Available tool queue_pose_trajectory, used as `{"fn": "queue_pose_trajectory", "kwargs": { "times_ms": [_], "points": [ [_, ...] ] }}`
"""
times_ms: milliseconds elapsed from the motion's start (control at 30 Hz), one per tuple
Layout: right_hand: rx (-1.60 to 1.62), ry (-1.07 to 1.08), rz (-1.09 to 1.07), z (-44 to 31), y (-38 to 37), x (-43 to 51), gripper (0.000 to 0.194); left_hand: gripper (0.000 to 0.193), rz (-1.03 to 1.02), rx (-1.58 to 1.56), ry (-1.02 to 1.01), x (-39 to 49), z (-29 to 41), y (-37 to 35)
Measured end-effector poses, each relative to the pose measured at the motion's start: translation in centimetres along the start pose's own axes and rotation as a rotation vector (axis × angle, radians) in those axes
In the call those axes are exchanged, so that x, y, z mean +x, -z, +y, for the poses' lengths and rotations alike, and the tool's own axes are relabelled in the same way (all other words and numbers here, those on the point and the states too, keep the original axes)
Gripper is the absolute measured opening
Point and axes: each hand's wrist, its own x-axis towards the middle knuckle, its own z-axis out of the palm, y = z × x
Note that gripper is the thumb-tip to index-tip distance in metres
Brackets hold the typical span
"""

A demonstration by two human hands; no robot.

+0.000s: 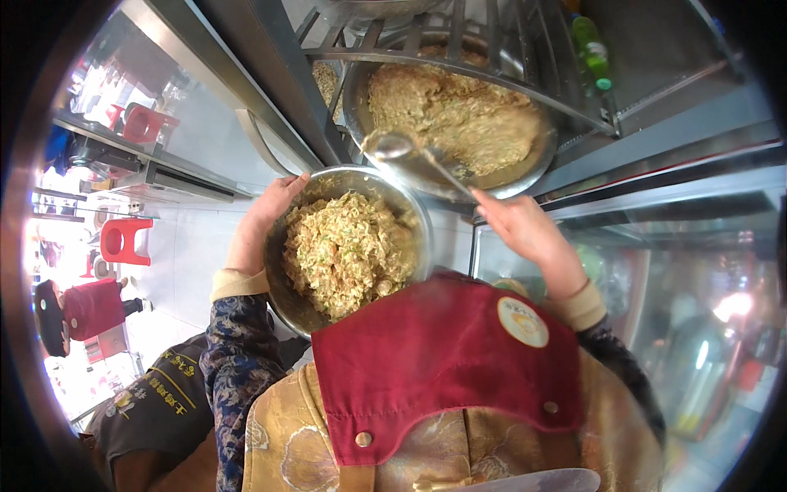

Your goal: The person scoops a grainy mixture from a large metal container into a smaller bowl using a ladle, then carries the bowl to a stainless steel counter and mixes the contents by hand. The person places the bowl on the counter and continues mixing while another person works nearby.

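My left hand (278, 200) grips the rim of a round stainless steel bowl (424, 230) held against my apron. A heap of chopped, pale yellow-brown filling (350, 252) with green bits lies in it. The handle of a metal spoon (396, 146) is in my right hand (516, 224); some filling clings around its bowl end. Beneath the spoon is a larger steel basin (516, 187) holding a wide mass of similar, finer filling (442, 114), partly hidden by a metal rack.
The slatted metal rack (455, 61) overhangs the large basin. A green plastic bottle (591, 52) lies at the upper right. Glass-fronted casing (615, 270) stands to my right. A person in a dark printed garment (160, 393) is close at my left; red stools (126, 241) are farther off.
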Motion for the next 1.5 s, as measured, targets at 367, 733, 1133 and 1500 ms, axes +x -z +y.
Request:
{"fn": "queue_pose_trajectory", "kwargs": {
  "times_ms": [367,733,1133,1500],
  "points": [
    [-0.258,0.017,0.096,2.3,0.2,2.6,0.042,0.066,-0.042,-0.078,-0.002,1.0,-1.6,-0.1],
    [-0.672,0.143,-0.201,4.3,-3.8,11.7,0.048,0.065,-0.051,-0.16,-0.024,0.0,-1.6,-0.2],
    [-0.499,-0.035,-0.087,7.9,0.6,6.6,0.039,0.058,-0.003,-0.177,0.002,-1.0,-2.4,0.0],
    [-0.22,0.02,-0.199,8.4,-3.5,9.5,0.02,0.061,-0.015,-0.12,0.02,-0.3,-1.4,0.1]
  ]
}}
